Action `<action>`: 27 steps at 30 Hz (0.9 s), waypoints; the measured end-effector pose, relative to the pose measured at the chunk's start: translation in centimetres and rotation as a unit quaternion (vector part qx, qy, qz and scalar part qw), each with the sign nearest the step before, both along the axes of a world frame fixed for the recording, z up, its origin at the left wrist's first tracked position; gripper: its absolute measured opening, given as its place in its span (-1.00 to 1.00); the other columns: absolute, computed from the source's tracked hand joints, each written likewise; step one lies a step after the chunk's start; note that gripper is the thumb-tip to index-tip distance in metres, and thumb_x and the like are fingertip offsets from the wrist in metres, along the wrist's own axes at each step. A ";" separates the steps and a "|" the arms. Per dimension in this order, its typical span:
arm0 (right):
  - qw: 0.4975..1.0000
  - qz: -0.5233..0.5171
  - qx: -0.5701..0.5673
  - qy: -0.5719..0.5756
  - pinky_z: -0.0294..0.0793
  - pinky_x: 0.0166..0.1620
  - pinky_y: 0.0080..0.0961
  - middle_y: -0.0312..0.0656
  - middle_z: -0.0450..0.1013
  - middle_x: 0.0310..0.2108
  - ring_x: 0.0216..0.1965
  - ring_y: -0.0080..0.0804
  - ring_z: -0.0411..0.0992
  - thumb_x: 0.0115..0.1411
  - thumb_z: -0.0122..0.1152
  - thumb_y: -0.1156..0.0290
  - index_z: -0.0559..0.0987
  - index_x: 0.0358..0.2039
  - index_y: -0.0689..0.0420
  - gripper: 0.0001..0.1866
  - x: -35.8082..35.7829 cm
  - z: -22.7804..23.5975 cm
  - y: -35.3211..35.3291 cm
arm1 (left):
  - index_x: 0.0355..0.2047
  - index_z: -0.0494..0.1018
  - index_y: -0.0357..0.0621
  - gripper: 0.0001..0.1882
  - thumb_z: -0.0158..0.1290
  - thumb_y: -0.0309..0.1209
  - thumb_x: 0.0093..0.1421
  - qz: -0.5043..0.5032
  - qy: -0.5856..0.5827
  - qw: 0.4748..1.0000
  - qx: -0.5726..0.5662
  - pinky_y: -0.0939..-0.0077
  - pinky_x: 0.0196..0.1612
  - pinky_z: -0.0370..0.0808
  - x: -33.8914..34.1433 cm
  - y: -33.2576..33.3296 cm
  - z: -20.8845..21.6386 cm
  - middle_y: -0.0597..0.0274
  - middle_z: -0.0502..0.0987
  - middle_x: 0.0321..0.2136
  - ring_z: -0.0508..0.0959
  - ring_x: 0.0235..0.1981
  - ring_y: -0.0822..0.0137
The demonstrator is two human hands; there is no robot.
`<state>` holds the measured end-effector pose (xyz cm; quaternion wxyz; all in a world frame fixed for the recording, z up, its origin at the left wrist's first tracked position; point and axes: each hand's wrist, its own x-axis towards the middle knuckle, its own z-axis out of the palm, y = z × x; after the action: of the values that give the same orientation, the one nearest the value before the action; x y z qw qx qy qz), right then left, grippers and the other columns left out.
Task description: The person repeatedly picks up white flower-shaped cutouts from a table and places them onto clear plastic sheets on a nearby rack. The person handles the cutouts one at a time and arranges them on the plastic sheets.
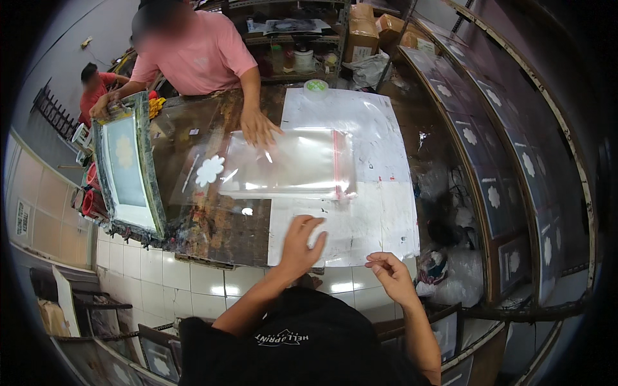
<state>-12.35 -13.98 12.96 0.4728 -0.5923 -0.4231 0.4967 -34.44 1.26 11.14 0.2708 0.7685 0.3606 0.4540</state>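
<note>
My left hand (302, 243) hovers over the near edge of a white sheet (388, 219), thumb and fingers apart and nothing in it. To its right, my right hand (393, 278) is held at the sheet's front edge, fingers loosely curled and no object visible in them. Beyond both hands lies a stack of clear plastic bags (290, 164) with a red strip along the right end. A clear bag printed with a white flower (210, 170) extends from the left of this stack. A co-worker's hand (259, 127) is over the stack's far left part.
A framed printing screen (127, 168) stands tilted at the left end of the dark, stained table (225, 235), by a co-worker in pink. A tape roll (315, 89) sits at the sheet's far edge. Racks (479, 138) with flower-printed bags line the right; another person is far left.
</note>
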 end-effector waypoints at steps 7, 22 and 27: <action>0.994 -0.077 -0.019 0.082 0.48 0.06 -0.49 -0.16 0.53 -0.09 -0.08 -0.41 0.53 0.36 0.08 0.56 0.49 0.02 0.29 -0.76 0.0 -3.9 -1.4 | 0.03 0.47 -0.26 -0.48 0.27 -0.33 0.06 0.179 0.323 0.918 0.144 -0.01 0.16 0.25 -5.4 3.5 -3.2 0.01 0.45 0.00 0.41 0.04 0.01; 0.992 0.008 0.053 0.113 0.46 0.08 -0.52 -0.21 0.49 -0.02 0.00 -0.43 0.46 0.36 0.16 0.32 0.45 0.18 0.15 -0.59 -3.8 -4.7 4.2 | -0.16 0.58 -0.15 -0.76 0.19 -0.41 0.15 -0.124 0.257 0.951 0.119 0.19 -0.10 0.32 0.8 -2.8 -3.0 0.21 0.47 -0.37 0.50 -0.29 0.20; 0.999 0.008 -0.044 0.013 0.46 0.03 -0.47 -0.14 0.54 -0.06 -0.03 -0.44 0.46 0.31 0.08 0.40 0.54 0.03 0.24 -0.67 -0.7 -3.6 5.9 | -0.13 0.54 -0.20 -0.72 0.16 -0.45 0.13 -0.249 0.206 0.937 0.135 0.12 -0.13 0.29 5.1 -4.1 -2.6 0.10 0.49 -0.31 0.48 -0.23 0.05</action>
<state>-13.03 -8.04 9.34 0.4477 -0.6029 -0.3993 0.5260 -29.37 -2.84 8.53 0.1888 0.9397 0.1409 0.2479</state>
